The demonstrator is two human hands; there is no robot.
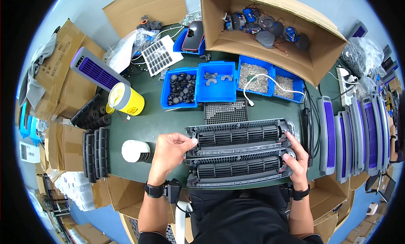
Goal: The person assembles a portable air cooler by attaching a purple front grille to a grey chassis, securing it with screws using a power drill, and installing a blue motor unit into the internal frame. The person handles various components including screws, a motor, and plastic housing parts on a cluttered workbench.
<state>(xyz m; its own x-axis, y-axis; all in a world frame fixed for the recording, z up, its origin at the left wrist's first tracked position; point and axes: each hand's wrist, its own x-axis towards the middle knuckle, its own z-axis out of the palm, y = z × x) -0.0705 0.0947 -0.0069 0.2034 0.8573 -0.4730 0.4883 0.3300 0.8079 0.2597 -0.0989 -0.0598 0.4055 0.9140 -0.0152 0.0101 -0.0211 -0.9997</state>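
Two grey fan housings lie side by side across the table's front edge, the far housing (pixel 240 151) and the near housing (pixel 240 180). Each has a long black blower wheel along it, the far wheel (pixel 238 136) and the near wheel (pixel 238 167). My left hand (pixel 168 153) pinches thumb and forefinger together at the left end of the far wheel; whatever is between the fingertips is hidden. Around the far housing's right end, my right hand (pixel 298 161) is closed, its forefinger on the far corner and its thumb near the gap between the housings.
Beyond the housings stand blue bins with black round parts (pixel 181 88), grey clips (pixel 211 78) and screws (pixel 255 77). A cardboard box (pixel 270 54) holds motors. At left are a yellow canister (pixel 128 101), a white cylinder (pixel 134 151) and spare blower wheels (pixel 95 153); purple-grilled panels (pixel 329 134) line the right.
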